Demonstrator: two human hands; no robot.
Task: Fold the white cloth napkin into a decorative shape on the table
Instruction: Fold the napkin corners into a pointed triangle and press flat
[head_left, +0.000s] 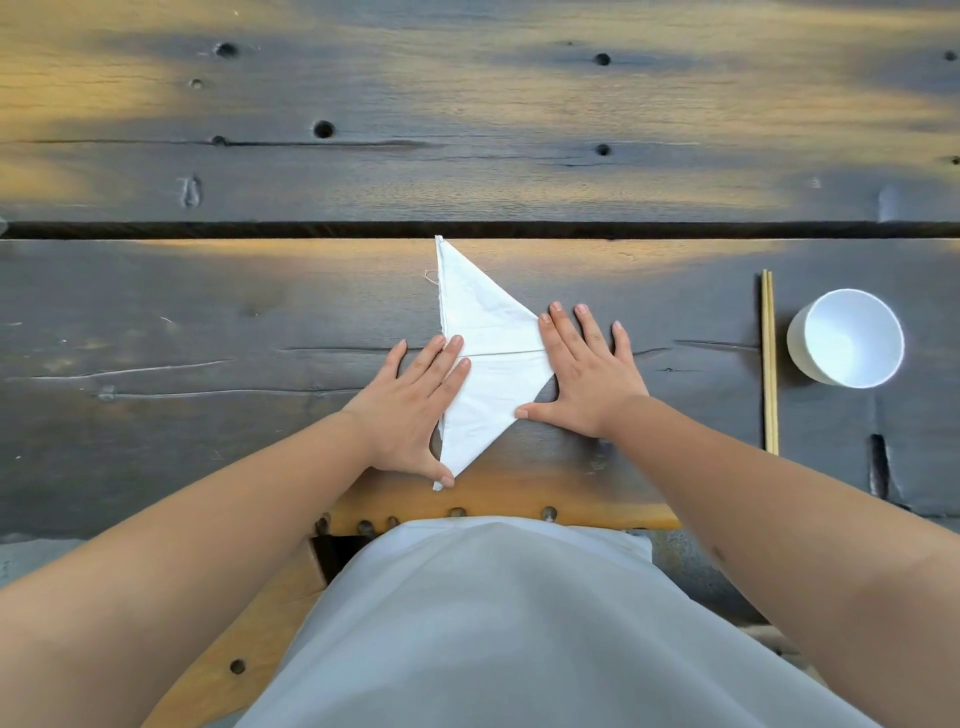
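Lying flat at the middle of the wooden table (208, 312), the napkin (485, 364) formed a long triangle, one tip at twelve o'clock. The left hand (415, 410) pressed its nine o'clock edge, fingers spread and flat, gripping nothing. The right hand (587, 374) lay splayed at three o'clock. Chopsticks (770, 364) and a white cup (847, 338) sat farther toward three.

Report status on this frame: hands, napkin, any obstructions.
Left hand and right hand flat, open, pressing napkin edges. Napkin folded to a triangle, flat on table. Chopsticks and white cup right, clear.
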